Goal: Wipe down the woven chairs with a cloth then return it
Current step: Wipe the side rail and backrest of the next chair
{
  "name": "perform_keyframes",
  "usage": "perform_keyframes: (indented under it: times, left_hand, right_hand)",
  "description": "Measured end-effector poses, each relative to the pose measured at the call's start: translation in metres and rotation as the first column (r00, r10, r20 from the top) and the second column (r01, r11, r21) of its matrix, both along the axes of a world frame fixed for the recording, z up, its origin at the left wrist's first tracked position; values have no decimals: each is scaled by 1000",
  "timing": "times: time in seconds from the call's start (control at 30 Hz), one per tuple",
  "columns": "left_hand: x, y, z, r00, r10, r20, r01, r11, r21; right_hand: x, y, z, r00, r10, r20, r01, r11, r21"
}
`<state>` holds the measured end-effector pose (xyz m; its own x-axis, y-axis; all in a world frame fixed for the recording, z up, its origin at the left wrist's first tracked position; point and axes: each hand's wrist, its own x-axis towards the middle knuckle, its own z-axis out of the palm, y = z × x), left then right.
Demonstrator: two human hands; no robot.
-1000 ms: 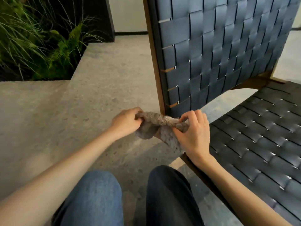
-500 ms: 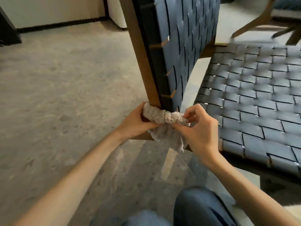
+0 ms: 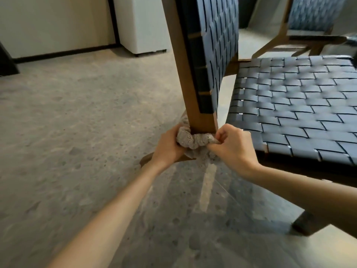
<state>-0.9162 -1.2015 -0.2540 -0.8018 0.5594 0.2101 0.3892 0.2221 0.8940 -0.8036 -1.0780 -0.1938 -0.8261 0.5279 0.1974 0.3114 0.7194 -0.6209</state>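
Head view shows the cloth (image 3: 195,141) bunched up like a fat rope and hugging the wooden post (image 3: 202,120) of the chair (image 3: 251,93). It sits low on the post, just under the woven back (image 3: 218,45) and beside the seat (image 3: 289,105).

The left hand (image 3: 168,147) grips one end of the cloth with curled fingers. The right hand (image 3: 233,147) pinches the other end. Both hands are closed tight on it.

A second ago the cloth was held out in front of the bottom of the back and was not round anything. Now it is looped on the post and pulled snug. I think this means the wood frame is being rubbed now, with the cloth pulled side to side like a shoe shine.

The long way of the cloth runs left to right, from hand to hand, and bends round the near side of the post. A loose bit hangs down toward the floor (image 3: 77,132). The post stands tall and leans a little to the left at the top.

A second chair (image 3: 313,14) has come into sight far behind. It likely needs wiping too, so the cloth cannot go back yet.
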Motion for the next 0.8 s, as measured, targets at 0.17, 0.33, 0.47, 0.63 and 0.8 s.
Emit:
perform_keyframes:
  times: [0.17,0.33,0.47,0.63,0.8]
  left_hand:
    - [-4,-3,-2,998,26,58,-24,999,-36]
    - [-10,-6,6,959,-173,225,196,977,-88]
    - [-26,-12,7,837,-349,422,402,915,-43]
    - [-18,-4,-4,938,-234,254,266,959,-98]
    - [-21,-3,-23,958,-198,207,215,974,-64]
  right_hand:
    - [2,-31,-20,914,-404,-33,363,852,-377]
    - [-18,-61,-50,684,-721,108,428,276,-861]
    - [-19,-64,-59,648,-739,185,221,-49,-974]
    - [-14,-72,-72,761,-649,28,82,53,-995]
    - [-31,-76,-93,709,-701,74,187,86,-979]
